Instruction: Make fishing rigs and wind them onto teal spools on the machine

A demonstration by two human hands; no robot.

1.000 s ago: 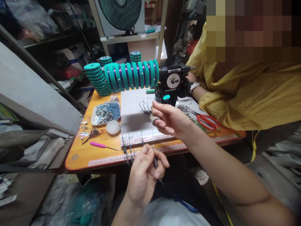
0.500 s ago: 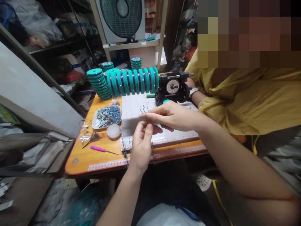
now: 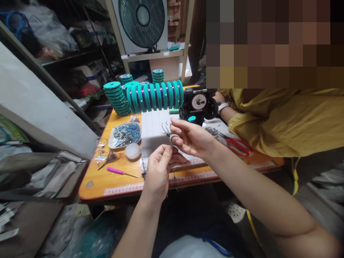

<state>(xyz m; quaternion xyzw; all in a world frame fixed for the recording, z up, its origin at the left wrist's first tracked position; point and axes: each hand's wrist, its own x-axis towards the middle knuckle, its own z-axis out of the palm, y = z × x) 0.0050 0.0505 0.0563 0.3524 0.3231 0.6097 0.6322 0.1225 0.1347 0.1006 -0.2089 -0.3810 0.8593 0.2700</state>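
In the head view, my left hand is over the table's front edge, thumb and fingers pinched together. What lies in that pinch is too fine to make out. My right hand is just above and to the right, its fingers curled. A pale loop shows at its fingers; I cannot tell what it is. Several small dark hooked pieces lie beside the right fingertips. Behind the hands, a row of green spools wound with purple line sits on a black winding machine. Thin lines run down from the row over a white board.
At left are a tray of small metal parts, a white round container, a pink-handled tool and glasses. Red scissors lie at right, near a co-worker in a yellow top. Stacked spools stand behind.
My right hand has drawn back from its pinch, turned and curled its fingers, with a pale loop now showing. My left hand remains pinched. The view has shifted slightly, revealing the red scissors.
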